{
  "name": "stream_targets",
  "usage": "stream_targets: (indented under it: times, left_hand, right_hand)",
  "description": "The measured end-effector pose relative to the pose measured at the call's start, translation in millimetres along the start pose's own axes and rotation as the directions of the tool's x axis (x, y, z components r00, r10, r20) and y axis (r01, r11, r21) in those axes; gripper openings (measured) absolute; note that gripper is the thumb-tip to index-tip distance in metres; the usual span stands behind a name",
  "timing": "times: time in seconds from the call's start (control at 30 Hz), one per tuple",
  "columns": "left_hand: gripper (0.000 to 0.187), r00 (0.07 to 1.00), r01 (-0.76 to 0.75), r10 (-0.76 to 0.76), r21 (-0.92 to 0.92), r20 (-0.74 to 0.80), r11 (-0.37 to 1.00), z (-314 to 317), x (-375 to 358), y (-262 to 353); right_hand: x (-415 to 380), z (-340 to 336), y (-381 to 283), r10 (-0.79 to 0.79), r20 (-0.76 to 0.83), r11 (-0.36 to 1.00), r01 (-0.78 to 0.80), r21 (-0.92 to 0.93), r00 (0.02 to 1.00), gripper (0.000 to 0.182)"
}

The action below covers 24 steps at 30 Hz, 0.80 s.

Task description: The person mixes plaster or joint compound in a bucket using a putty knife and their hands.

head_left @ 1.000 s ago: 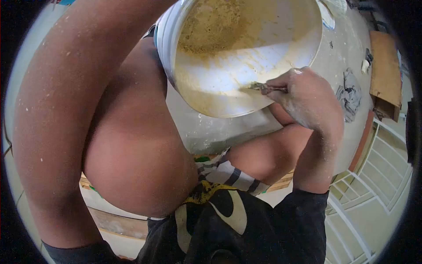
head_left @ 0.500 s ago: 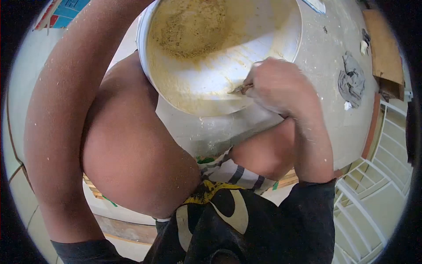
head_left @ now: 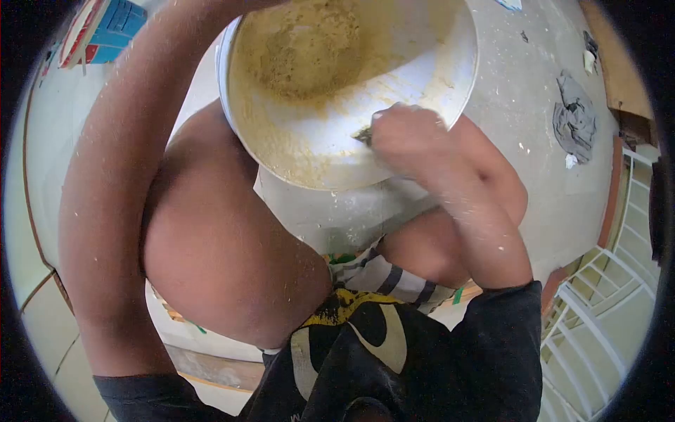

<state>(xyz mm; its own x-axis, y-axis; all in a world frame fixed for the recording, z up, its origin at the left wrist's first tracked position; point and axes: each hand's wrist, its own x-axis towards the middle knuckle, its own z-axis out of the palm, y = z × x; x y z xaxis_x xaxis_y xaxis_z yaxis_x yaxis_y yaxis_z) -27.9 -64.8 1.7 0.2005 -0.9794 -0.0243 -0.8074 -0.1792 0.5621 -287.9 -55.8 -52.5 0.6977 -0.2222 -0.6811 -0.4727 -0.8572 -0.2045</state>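
A large white bucket (head_left: 264,151) is tipped toward me between my legs, its mouth facing me. Crumbly yellowish-brown paste (head_left: 309,53) lies deep inside it, and smears of it coat the inner wall. My right hand (head_left: 415,141) is closed, inside the near right part of the mouth. From its fingers pokes the short dark tip of a small scraper-like tool (head_left: 363,135), close to the wall; its exact kind is hard to make out. My left forearm (head_left: 169,77) reaches over my knee toward the bucket's far left side, and the hand lies beyond the top edge.
A blue and red bucket (head_left: 116,32) stands at the upper left. Crumpled grey plastic (head_left: 575,123) lies on the pale floor to the right, with small scraps around it. Cardboard (head_left: 619,63) and a white metal rack (head_left: 590,309) line the right side.
My right hand has moved left and slightly up along the bucket's inner wall with the tool. My right knee now shows beside the bucket, and the view has shifted a little.
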Motion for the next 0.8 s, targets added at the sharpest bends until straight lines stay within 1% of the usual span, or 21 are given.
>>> stream_targets:
  times: [0.03,0.07,0.1,0.13,0.23,0.27,0.3,0.37,0.4,0.43,0.47,0.5,0.53,0.57,0.6,0.63,0.67,0.7,0.73,0.77,0.8]
  left_hand:
    - [0.052,0.997,0.023,-0.027,-0.055,-0.074,0.998,4,2,-1]
    - [0.052,0.994,0.067,-0.078,-0.125,-0.08,0.99,7,2,-4]
    - [0.052,0.993,0.067,-0.078,-0.12,-0.086,0.99,5,3,-4]
    - [0.052,0.995,0.072,-0.081,-0.128,-0.062,0.989,5,3,-3]
    - [0.052,0.994,0.095,-0.099,-0.116,-0.034,0.989,3,2,-3]
    - [0.052,0.993,0.104,-0.109,-0.102,-0.038,0.989,2,3,0]
    - [0.052,0.994,0.094,-0.099,-0.1,-0.041,0.991,2,3,3]
    - [0.052,0.995,0.084,-0.09,-0.132,-0.036,0.988,2,2,2]
    - [0.052,0.996,0.076,-0.082,-0.125,-0.043,0.989,5,3,-6]
    - [0.05,0.999,0.027,-0.03,-0.127,-0.023,0.992,8,4,-19]
    - [0.047,1.0,-0.022,0.021,-0.13,-0.006,0.991,11,6,-31]
    - [0.046,0.997,-0.081,0.082,-0.133,-0.001,0.988,7,12,-34]
    - [0.042,0.993,-0.099,0.094,0.079,0.066,0.992,-2,7,-12]
    - [0.043,0.995,-0.099,0.099,0.003,0.009,0.995,3,11,-21]
    - [0.046,0.966,-0.188,0.196,0.063,-0.17,0.98,12,7,-22]
    - [0.046,0.961,-0.097,0.114,0.08,-0.252,0.992,18,5,-21]
    - [0.044,0.977,-0.05,0.037,-0.056,-0.208,0.997,12,5,-10]
    - [0.042,0.977,-0.048,0.038,-0.041,-0.209,0.998,13,7,-14]
    - [0.042,0.983,-0.03,0.007,-0.122,-0.181,0.992,12,6,-12]
    - [0.043,0.99,0.007,-0.034,-0.197,-0.134,0.98,12,7,-11]
    - [0.043,0.989,-0.02,-0.007,-0.176,-0.148,0.984,11,8,-9]
  right_hand:
    - [10,-2,-4,-0.007,-0.003,1.0,0.008,0.018,1.0,0.026]
    - [6,2,-4,-0.019,-0.002,0.999,0.019,0.037,1.0,0.026]
    - [16,-3,12,-0.04,0.006,0.998,0.04,0.055,0.999,0.026]
    - [62,-25,13,-0.066,0.021,0.995,0.065,0.078,0.998,0.026]
    - [63,-21,14,-0.133,0.058,0.98,0.123,0.155,0.989,0.026]
    - [21,2,1,-0.148,0.065,0.975,0.135,0.179,0.987,0.027]
    - [92,-31,-20,-0.16,0.068,0.969,0.143,0.201,0.985,0.027]
    - [107,-37,-23,-0.183,0.063,0.958,0.164,0.236,0.981,0.027]
    - [42,-1,-6,-0.2,0.061,0.95,0.178,0.255,0.978,0.027]
    - [33,-1,-3,-0.22,0.063,0.942,0.195,0.274,0.974,0.027]
    - [91,-28,1,-0.239,0.064,0.933,0.211,0.29,0.969,0.027]
    - [44,2,2,-0.251,0.058,0.929,0.224,0.295,0.966,0.027]
    - [35,14,-11,-0.25,0.038,0.93,0.229,0.286,0.968,0.027]
    - [44,12,-6,-0.233,0.008,0.937,0.223,0.268,0.972,0.027]
    - [43,22,-11,-0.204,-0.035,0.948,0.207,0.241,0.978,0.027]
    - [47,23,-2,-0.169,-0.092,0.961,0.185,0.207,0.981,0.028]
    - [55,17,9,-0.136,-0.154,0.97,0.163,0.178,0.979,0.028]
    - [59,5,27,-0.117,-0.203,0.976,0.151,0.16,0.972,0.028]
    - [42,-5,28,-0.088,-0.23,0.954,0.148,0.26,0.969,0.032]
    - [35,-9,29,-0.089,-0.27,0.939,0.171,0.297,0.959,0.027]
    - [33,-9,34,-0.082,-0.298,0.903,0.198,0.382,0.951,0.026]
